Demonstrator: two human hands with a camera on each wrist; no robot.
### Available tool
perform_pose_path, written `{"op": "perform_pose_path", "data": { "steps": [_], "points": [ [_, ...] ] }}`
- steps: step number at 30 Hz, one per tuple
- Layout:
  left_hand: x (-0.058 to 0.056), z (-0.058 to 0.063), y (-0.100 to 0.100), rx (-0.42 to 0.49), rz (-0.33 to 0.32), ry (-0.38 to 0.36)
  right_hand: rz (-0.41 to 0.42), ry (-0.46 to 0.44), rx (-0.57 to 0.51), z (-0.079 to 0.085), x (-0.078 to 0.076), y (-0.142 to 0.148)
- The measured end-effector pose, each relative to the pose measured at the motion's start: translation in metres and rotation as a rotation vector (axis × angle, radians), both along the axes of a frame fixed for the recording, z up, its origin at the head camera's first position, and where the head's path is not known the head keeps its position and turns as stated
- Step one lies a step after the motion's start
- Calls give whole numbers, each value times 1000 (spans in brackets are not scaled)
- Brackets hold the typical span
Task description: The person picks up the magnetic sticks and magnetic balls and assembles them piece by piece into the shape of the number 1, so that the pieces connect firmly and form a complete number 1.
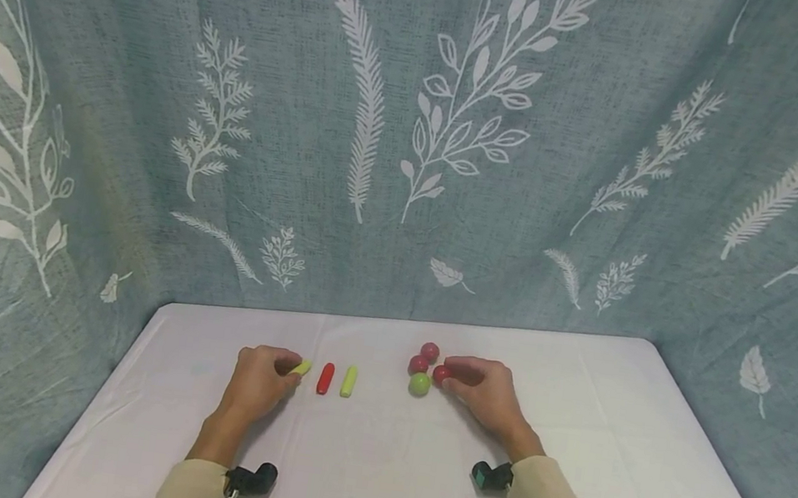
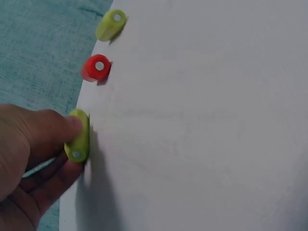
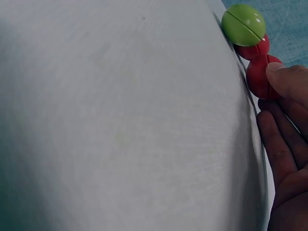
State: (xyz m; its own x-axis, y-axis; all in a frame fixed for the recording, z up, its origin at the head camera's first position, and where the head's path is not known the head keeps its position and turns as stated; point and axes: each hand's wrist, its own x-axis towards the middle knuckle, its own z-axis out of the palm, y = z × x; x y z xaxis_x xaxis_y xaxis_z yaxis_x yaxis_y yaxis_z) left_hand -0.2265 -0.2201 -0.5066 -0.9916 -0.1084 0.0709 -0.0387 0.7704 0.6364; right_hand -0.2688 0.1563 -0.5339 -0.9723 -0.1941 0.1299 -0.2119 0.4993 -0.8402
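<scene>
My left hand (image 1: 258,384) pinches a short yellow-green rod (image 2: 81,142) between thumb and fingers; a small silvery dot shows at its end in the left wrist view. Just right of it on the table lie a red rod (image 1: 325,379) and another yellow-green rod (image 1: 349,381), each with a similar pale end. My right hand (image 1: 489,394) holds a red ball (image 3: 262,77) with thumb and fingertips. Close by sit a green ball (image 1: 419,384), with a seam line around it, and two more red balls (image 1: 418,364) behind it.
A white-covered table (image 1: 371,464) carries everything, its back edge a short way beyond the balls. Blue-green curtains (image 1: 382,264) with white leaf prints hang behind and at both sides. A small black camera (image 1: 252,480) is strapped to each wrist.
</scene>
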Motion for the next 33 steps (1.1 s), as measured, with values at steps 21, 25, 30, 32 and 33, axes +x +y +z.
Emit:
{"op": "perform_pose_path", "data": {
  "steps": [21, 25, 30, 32, 33],
  "points": [
    [14, 8, 1, -1, 115, 43, 45, -18, -20, 7, 1, 9],
    [22, 13, 2, 103, 144, 60, 56, -31, -29, 12, 2, 11],
    [36, 23, 12, 224, 165, -16, 87, -70, -59, 17, 3, 12],
    [42, 27, 19, 260, 161, -38, 101, -82, -66, 18, 3, 12],
    [45, 29, 22, 275, 159, -48, 105, -86, -67, 19, 3, 12]
  ]
}}
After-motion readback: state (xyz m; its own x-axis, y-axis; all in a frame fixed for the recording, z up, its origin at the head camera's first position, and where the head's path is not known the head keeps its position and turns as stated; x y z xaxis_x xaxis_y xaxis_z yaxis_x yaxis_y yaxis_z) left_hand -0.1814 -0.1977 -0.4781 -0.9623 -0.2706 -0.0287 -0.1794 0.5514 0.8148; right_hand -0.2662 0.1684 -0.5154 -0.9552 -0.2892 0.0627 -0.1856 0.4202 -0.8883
